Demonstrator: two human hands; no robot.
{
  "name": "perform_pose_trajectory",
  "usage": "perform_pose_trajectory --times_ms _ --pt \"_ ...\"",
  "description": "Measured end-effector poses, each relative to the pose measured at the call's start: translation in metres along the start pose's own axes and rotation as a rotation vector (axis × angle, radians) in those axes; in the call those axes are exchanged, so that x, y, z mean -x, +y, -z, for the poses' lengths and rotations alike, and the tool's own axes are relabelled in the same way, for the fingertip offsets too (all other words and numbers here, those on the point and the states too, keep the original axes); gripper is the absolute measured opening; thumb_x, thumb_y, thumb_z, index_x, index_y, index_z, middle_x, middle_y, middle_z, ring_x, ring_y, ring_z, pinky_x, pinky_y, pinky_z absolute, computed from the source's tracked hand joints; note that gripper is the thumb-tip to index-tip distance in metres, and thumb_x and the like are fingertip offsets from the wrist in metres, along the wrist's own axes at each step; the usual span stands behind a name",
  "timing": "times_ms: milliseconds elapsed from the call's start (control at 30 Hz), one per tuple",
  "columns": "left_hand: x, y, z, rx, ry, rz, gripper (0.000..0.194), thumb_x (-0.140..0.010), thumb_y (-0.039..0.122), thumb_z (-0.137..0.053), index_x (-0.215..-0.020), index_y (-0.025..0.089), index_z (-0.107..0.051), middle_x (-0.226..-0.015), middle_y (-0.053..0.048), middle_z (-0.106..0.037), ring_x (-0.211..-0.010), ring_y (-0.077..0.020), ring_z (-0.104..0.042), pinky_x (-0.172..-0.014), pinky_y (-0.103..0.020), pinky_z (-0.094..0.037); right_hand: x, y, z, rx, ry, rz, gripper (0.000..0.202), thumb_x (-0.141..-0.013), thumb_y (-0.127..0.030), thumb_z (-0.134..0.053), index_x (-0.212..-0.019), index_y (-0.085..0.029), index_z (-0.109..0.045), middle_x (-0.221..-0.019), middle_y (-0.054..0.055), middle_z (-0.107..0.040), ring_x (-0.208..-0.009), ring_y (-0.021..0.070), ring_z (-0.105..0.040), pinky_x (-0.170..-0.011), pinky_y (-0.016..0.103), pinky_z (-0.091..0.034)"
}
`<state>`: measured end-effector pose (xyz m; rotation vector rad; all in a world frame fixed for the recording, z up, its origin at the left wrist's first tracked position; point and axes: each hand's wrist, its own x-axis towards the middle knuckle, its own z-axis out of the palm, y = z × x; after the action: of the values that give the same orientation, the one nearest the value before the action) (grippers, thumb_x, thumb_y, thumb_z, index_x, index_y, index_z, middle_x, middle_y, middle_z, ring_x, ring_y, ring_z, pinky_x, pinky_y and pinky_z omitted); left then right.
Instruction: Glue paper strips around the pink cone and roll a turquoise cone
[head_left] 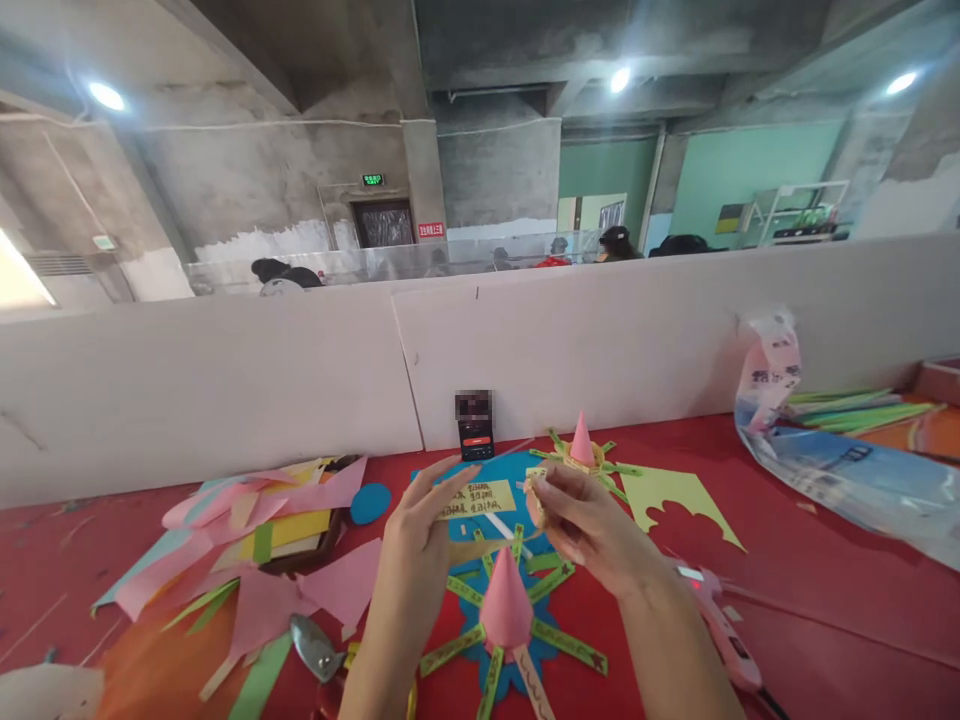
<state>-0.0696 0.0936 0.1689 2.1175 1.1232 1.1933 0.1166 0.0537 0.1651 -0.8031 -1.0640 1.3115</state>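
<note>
Pinching a small curled paper piece (535,505) between thumb and fingers of the right hand (589,515); holding the left hand (421,515) opposite, fingers stretched out, with a tan paper strip (480,549) across the gap between. Cannot tell whether gripping the strip's end with the left. Seem to have got two spoked pieces well along: a near pink cone (506,610) just below the hands, ringed by lettered green strips (570,648) over blue scalloped paper (512,682), and a far pink cone (581,440) beyond the right hand. By the look of it, have yet to fix the curled piece to either; cannot judge the amount left. Working over a red tabletop (810,610), with a lettered paper (486,496) between the hands, paper scraps (262,605) left of the left hand, a yellow cut-out sheet (660,490) and pink glue gun (724,630) right of the right. Facing a phone (477,435) propped beyond the hands against a white panel (600,340); past that, people's heads (616,242), bare concrete walls and ceiling lights (619,80).
</note>
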Motion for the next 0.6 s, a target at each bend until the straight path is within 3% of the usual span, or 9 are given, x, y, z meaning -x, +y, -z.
perform_pose_trajectory --times_ms 200,467,600 --pt "0.001 0.008 0.003 -0.026 -0.012 -0.076 0.063 -0.066 -0.001 -0.031 -0.111 0.031 -0.061 -0.124 0.001 -0.053 -0.115 -0.0153 -0.047 -0.096 -0.03 -0.04 0.002 -0.002 -0.003 0.229 -0.052 -0.118 0.032 -0.072 -0.047 -0.062 -0.065 -0.017 -0.052 -0.049 -0.008 -0.028 -0.038 0.0021 -0.018 -0.036 0.022 -0.009" --pt "0.004 0.014 0.009 -0.065 0.035 -0.192 0.063 -0.063 -0.003 -0.028 -0.106 0.028 -0.064 -0.122 -0.001 -0.053 -0.113 -0.0148 -0.05 -0.092 -0.029 -0.043 0.005 -0.006 -0.006 0.284 -0.068 -0.095 0.032 -0.075 -0.049 -0.058 -0.067 -0.018 -0.054 -0.046 -0.009 -0.027 -0.038 0.003 -0.022 -0.038 0.022 -0.013" --pt "0.002 0.011 0.01 -0.073 0.021 -0.191 0.062 -0.057 -0.003 -0.029 -0.096 0.027 -0.067 -0.119 0.0 -0.056 -0.11 -0.0161 -0.052 -0.088 -0.027 -0.045 0.005 -0.006 -0.001 0.333 -0.128 -0.088 0.032 -0.076 -0.048 -0.057 -0.069 -0.018 -0.054 -0.046 -0.007 -0.039 -0.039 0.0035 -0.034 -0.04 0.02 -0.022"
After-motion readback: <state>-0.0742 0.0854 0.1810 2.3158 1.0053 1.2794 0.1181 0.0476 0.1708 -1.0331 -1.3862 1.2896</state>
